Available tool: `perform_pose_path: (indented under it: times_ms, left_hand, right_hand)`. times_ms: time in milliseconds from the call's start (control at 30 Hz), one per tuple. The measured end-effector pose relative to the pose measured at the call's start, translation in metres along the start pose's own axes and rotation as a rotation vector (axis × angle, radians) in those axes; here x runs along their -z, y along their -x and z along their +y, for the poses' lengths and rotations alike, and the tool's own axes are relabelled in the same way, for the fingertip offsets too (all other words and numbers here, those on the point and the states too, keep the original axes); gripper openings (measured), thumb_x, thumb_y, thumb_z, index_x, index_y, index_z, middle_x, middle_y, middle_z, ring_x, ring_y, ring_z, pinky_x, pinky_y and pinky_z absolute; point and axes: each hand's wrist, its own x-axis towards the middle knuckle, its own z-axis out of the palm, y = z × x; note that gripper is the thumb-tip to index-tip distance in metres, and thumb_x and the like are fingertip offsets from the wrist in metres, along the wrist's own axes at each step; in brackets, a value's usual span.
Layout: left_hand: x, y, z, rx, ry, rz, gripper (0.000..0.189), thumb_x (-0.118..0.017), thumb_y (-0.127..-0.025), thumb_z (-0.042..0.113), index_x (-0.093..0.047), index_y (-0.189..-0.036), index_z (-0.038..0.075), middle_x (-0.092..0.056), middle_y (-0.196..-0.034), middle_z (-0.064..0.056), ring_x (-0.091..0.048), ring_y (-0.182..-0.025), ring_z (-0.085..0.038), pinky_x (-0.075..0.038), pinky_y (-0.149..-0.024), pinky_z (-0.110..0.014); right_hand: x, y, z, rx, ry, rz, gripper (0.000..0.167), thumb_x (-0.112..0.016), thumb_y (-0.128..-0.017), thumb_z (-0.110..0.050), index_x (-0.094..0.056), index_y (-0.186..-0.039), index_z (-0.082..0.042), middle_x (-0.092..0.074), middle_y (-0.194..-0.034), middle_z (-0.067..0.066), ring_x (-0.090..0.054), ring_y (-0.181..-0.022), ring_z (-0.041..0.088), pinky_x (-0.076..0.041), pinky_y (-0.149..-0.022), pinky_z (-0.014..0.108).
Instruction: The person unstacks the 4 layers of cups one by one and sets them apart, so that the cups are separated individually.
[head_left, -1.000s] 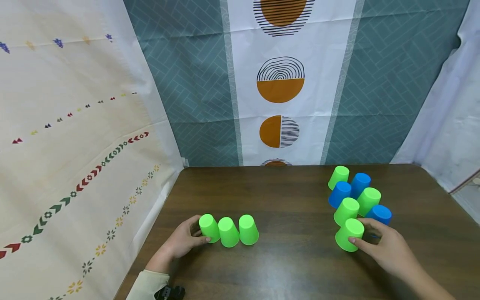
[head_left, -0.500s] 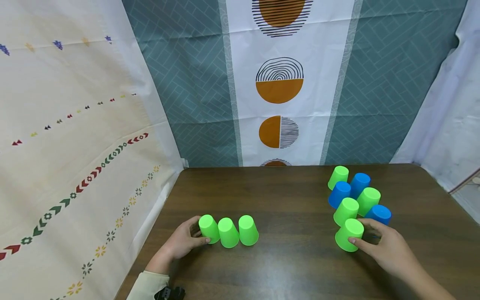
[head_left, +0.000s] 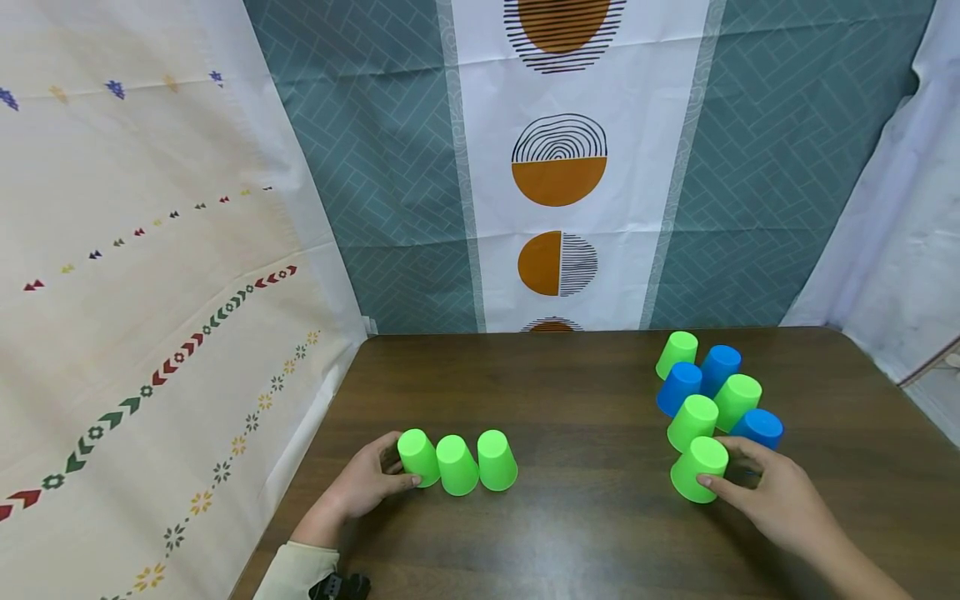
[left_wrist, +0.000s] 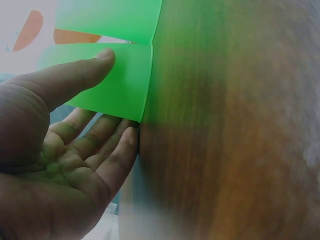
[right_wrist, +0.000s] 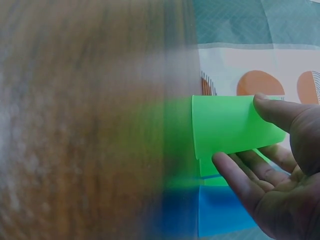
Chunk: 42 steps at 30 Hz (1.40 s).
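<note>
At the left end of a row of upside-down green cups, my left hand (head_left: 365,483) holds the outermost green cup (head_left: 418,457). In the left wrist view its thumb (left_wrist: 85,75) lies across the cup's near side, with the other fingers round behind. Beside it stand a second green cup (head_left: 457,467) and a third (head_left: 497,461). My right hand (head_left: 780,493) grips the nearest green cup (head_left: 699,472) of the right-hand group between thumb and fingers; this cup's rim is on or close to the tabletop.
Behind the right hand stand several more inverted cups, among them a green cup (head_left: 692,423), a blue cup (head_left: 759,428) partly hidden by the hand, and a blue cup (head_left: 680,388). The brown wooden table (head_left: 585,533) ends at a patterned cloth (head_left: 558,275) at the back.
</note>
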Motion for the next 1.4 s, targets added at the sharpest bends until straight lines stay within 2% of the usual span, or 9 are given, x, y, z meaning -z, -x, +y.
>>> perform_pose_path:
  times_ms: [233, 467, 533, 700, 800, 933, 1067, 1233, 1400]
  left_hand:
    - [0.001, 0.001, 0.0, -0.021, 0.01, -0.004, 0.059, -0.086, -0.088, 0.01, -0.056, -0.138, 0.002, -0.057, -0.143, -0.017, -0.048, -0.142, -0.042, -0.045, -0.114, -0.047]
    - [0.001, 0.002, 0.002, -0.038, 0.032, 0.0, 0.058, -0.085, -0.088, 0.008, -0.056, -0.138, 0.001, -0.056, -0.143, -0.018, -0.048, -0.141, -0.042, -0.043, -0.116, -0.049]
    - [0.001, 0.002, 0.002, -0.042, 0.029, -0.002, 0.057, -0.085, -0.088, 0.009, -0.056, -0.137, 0.001, -0.057, -0.142, -0.018, -0.049, -0.141, -0.042, -0.043, -0.116, -0.05]
    - [0.001, 0.001, 0.001, -0.045, 0.006, -0.01, 0.056, -0.085, -0.089, 0.01, -0.057, -0.137, 0.003, -0.059, -0.139, -0.016, -0.05, -0.14, -0.042, -0.044, -0.115, -0.049]
    - [0.002, 0.0, 0.0, -0.048, -0.004, -0.005, 0.056, -0.085, -0.089, 0.011, -0.057, -0.137, 0.003, -0.06, -0.138, -0.015, -0.052, -0.139, -0.041, -0.045, -0.114, -0.048]
    - [0.002, -0.001, 0.0, -0.041, -0.009, 0.003, 0.055, -0.086, -0.088, 0.01, -0.058, -0.136, 0.005, -0.06, -0.137, -0.014, -0.052, -0.138, -0.041, -0.045, -0.114, -0.048]
    - [0.002, 0.0, 0.0, -0.036, -0.013, -0.002, 0.056, -0.085, -0.089, 0.011, -0.058, -0.137, 0.004, -0.06, -0.138, -0.014, -0.051, -0.139, -0.041, -0.045, -0.114, -0.048]
    - [0.002, 0.001, 0.001, -0.05, -0.003, -0.012, 0.057, -0.085, -0.089, 0.01, -0.057, -0.138, 0.002, -0.059, -0.138, -0.015, -0.05, -0.14, -0.042, -0.045, -0.114, -0.049]
    - [0.001, 0.001, 0.0, -0.036, 0.006, -0.005, 0.057, -0.086, -0.088, 0.01, -0.057, -0.137, 0.003, -0.06, -0.138, -0.014, -0.05, -0.14, -0.041, -0.044, -0.115, -0.049]
  right_hand:
    - [0.0, 0.0, -0.001, 0.001, 0.013, 0.001, 0.065, -0.087, -0.086, -0.045, -0.065, -0.135, -0.007, -0.072, -0.123, 0.018, -0.069, -0.107, 0.048, -0.059, -0.066, 0.041]
    - [0.001, 0.002, -0.003, -0.007, 0.022, 0.004, 0.073, -0.087, -0.086, -0.047, -0.061, -0.14, -0.006, -0.068, -0.129, 0.023, -0.066, -0.11, 0.052, -0.06, -0.066, 0.049]
    - [0.003, 0.003, -0.005, 0.01, 0.045, 0.033, 0.075, -0.088, -0.084, -0.047, -0.06, -0.14, -0.006, -0.068, -0.13, 0.022, -0.068, -0.106, 0.049, -0.06, -0.066, 0.046]
    - [0.016, 0.007, -0.021, 0.079, 0.099, 0.166, 0.07, -0.093, -0.08, -0.042, -0.064, -0.135, -0.01, -0.07, -0.126, 0.014, -0.069, -0.095, 0.031, -0.052, -0.067, 0.022]
    - [0.023, 0.006, -0.038, 0.108, 0.071, 0.204, 0.065, -0.093, -0.081, -0.038, -0.066, -0.133, -0.012, -0.07, -0.123, 0.012, -0.068, -0.091, 0.019, -0.05, -0.067, 0.013]
    - [0.016, 0.002, -0.065, 0.13, -0.019, 0.149, 0.06, -0.09, -0.085, -0.038, -0.065, -0.135, -0.017, -0.071, -0.124, 0.006, -0.066, -0.099, 0.01, -0.054, -0.075, 0.014]
    - [-0.004, -0.009, -0.088, 0.157, -0.101, 0.052, 0.061, -0.087, -0.087, -0.04, -0.063, -0.139, -0.018, -0.07, -0.128, 0.0, -0.065, -0.113, 0.016, -0.058, -0.084, 0.021]
    - [-0.028, -0.028, -0.112, 0.187, -0.208, -0.061, 0.066, -0.086, -0.088, -0.039, -0.057, -0.144, -0.017, -0.067, -0.135, 0.003, -0.066, -0.118, 0.024, -0.061, -0.093, 0.043]
    - [-0.065, -0.049, -0.131, 0.225, -0.313, -0.183, 0.068, -0.087, -0.087, -0.037, -0.055, -0.144, -0.02, -0.065, -0.138, 0.003, -0.066, -0.12, 0.024, -0.059, -0.098, 0.043]
